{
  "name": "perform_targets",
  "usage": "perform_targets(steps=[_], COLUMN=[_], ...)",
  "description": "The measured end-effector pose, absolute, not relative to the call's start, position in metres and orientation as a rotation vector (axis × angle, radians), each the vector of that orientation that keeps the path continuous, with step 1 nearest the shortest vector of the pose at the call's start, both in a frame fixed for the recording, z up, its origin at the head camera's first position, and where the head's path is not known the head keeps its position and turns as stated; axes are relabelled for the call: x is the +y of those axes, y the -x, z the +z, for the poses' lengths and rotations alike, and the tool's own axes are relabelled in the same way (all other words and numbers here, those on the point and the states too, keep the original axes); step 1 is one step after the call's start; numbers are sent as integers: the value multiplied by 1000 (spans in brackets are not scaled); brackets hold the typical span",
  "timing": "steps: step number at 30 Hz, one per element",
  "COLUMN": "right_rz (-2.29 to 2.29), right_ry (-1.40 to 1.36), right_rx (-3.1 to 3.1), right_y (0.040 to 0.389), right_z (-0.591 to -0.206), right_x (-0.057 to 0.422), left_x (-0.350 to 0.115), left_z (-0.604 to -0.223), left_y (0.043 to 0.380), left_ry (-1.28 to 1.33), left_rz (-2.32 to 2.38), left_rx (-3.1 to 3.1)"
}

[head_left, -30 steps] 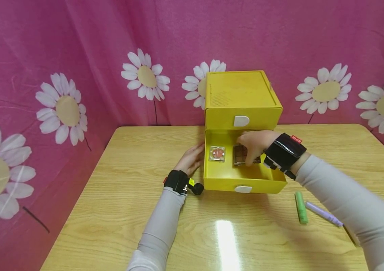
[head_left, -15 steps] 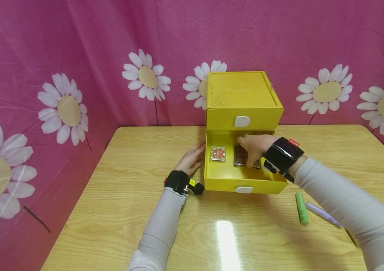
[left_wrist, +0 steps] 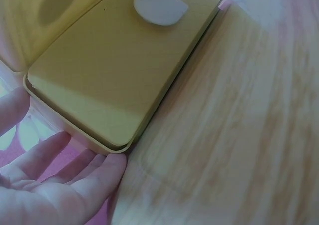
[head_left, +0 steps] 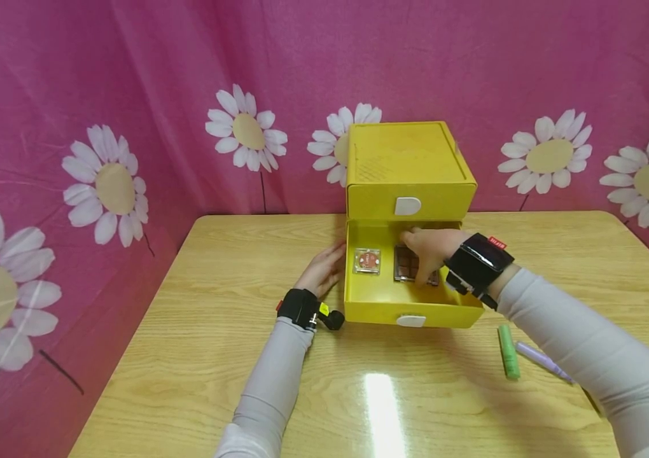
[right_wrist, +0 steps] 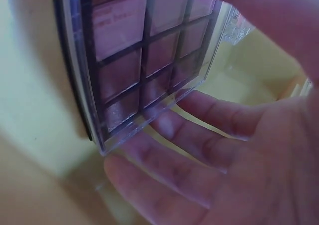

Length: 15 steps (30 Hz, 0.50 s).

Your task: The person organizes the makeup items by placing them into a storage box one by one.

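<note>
In the head view, my right hand (head_left: 431,252) reaches into the pulled-out lower drawer (head_left: 382,292) of a yellow drawer box (head_left: 404,152). It grips an eyeshadow palette (head_left: 403,264) with dark pans under a transparent lid. The right wrist view shows the palette (right_wrist: 144,56) between my thumb and the several fingers along its opposite edge. A small square compact (head_left: 367,261) with a round reddish centre lies at the drawer's left. Outside, my left hand (head_left: 321,272) rests against the left side of the box; its fingertips (left_wrist: 117,161) touch the yellow edge in the left wrist view.
A green tube (head_left: 508,353) and a purple tube (head_left: 542,361) lie on the wooden table (head_left: 233,286), right of the drawer. A dark, thin object (head_left: 592,402) shows partly beneath my right sleeve. Behind the box hangs a pink curtain (head_left: 301,57) with daisies. The upper drawer (head_left: 376,200) is closed.
My right hand and the palette have shifted very slightly toward me and down in the drawer. My left hand stays at the box's side.
</note>
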State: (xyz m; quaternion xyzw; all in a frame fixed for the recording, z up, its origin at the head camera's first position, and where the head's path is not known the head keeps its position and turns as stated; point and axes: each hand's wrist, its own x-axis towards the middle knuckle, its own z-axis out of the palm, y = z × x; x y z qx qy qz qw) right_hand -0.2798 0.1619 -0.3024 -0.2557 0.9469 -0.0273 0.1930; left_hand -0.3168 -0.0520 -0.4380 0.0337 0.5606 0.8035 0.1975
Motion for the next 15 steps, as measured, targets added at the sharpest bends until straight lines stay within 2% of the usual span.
perform_targets(steps=[8, 15], right_rz=[-137, -172], right_ry=[796, 1165], right_rx=[2659, 2779], right_y=[270, 236], right_z=[-287, -254], right_x=[166, 162], left_x=[-51, -51], left_z=[-438, -438], left_y=[316, 316], left_ry=[-83, -81], left_rz=[2242, 2252], left_rx=[1585, 1574])
